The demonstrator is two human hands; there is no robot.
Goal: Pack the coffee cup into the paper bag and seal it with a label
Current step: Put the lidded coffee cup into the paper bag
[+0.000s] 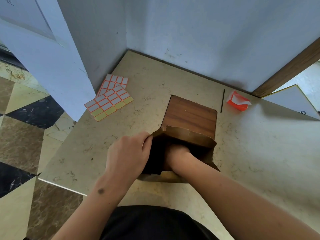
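Nearest me, at the bottom edge, sits dark black clothing on the person's body, and both bare forearms reach forward from it over the beige marble-patterned worktop. My left hand is closed in a pinch on the left rim of the brown paper bag, thumb and fingers gripping the paper edge and pulling the mouth open. My right hand is plunged down into the bag's dark opening past the wrist, so I cannot tell how far it is open or whether it has hold of anything. I cannot see the coffee cup anywhere; if it is inside the bag, the shadow and my arm hide it. The bag stands upright on the worktop close to its near edge, its torn-looking top rim ragged along the far side.

Just beyond the bag, touching its far rim from my angle, is a square dark wood-grain panel set into the worktop. Further left lie two overlapping sheets of white rectangular labels with orange borders, the nearer sheet with its lower rows showing yellow backing. To the right of the panel lies a thin black stick, and just beyond that a small orange and white packet. At the back, pale blue-grey walls meet in a corner behind the worktop.
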